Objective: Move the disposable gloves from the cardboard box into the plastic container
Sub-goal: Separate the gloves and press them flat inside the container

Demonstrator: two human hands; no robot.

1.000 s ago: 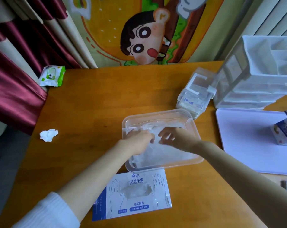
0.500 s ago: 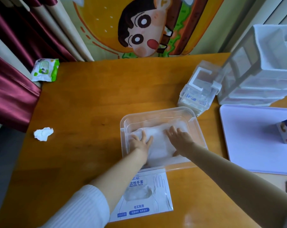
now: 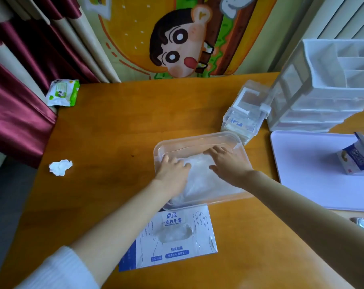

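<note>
— Where does the camera sit?
— On my head. It faces forward and tilts down over the table (image 3: 114,126).
— How near is it?
— Close. My forearms come in from the bottom edge, and my left hand (image 3: 172,172) and right hand (image 3: 229,165) land just below the middle, in the container (image 3: 197,136). The box (image 3: 177,247) lies nearer me, low in the frame.
— How wide is it?
— Very wide. It takes in the curtain (image 3: 20,126) on the left, the drawers (image 3: 323,97) on the right and the poster (image 3: 177,38) past the table's far edge. Straight lines bow toward the edges.
— Is there a second view?
— No, only this one.
</note>
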